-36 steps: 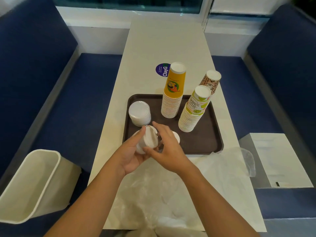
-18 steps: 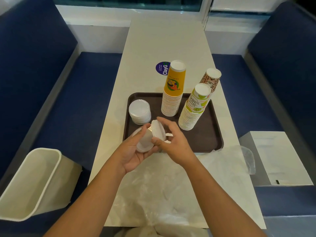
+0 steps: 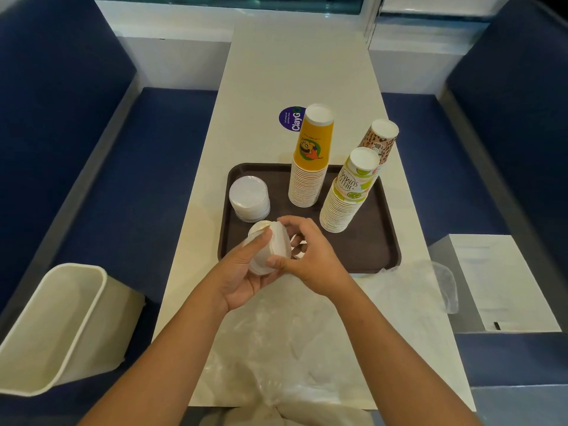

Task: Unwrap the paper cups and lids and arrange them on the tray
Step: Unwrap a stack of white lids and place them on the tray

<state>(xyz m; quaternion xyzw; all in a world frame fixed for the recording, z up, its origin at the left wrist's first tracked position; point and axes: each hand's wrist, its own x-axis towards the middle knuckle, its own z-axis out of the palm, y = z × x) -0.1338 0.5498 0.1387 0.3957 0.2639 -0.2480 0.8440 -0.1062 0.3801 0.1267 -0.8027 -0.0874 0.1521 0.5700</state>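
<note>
One lid stack [image 3: 277, 245], tipped sideways, is clamped between left hand [image 3: 242, 281] and right hand [image 3: 310, 256] above the tray's [image 3: 362, 247] near-left corner, beside the lid pile [image 3: 249, 196].

The person's left hand [image 3: 242, 273] and right hand [image 3: 312, 259] are bare, and both forearms are uncovered as far up as shows.

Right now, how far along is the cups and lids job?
Done: yellow cup stack, lime cup stack and one lid stack stand on the tray; a patterned cup stack rises behind, base hidden. In hand: left hand and right hand hold a second lid stack over the tray's near-left corner. Left: setting it down; plastic wrap lies on the table.
</note>
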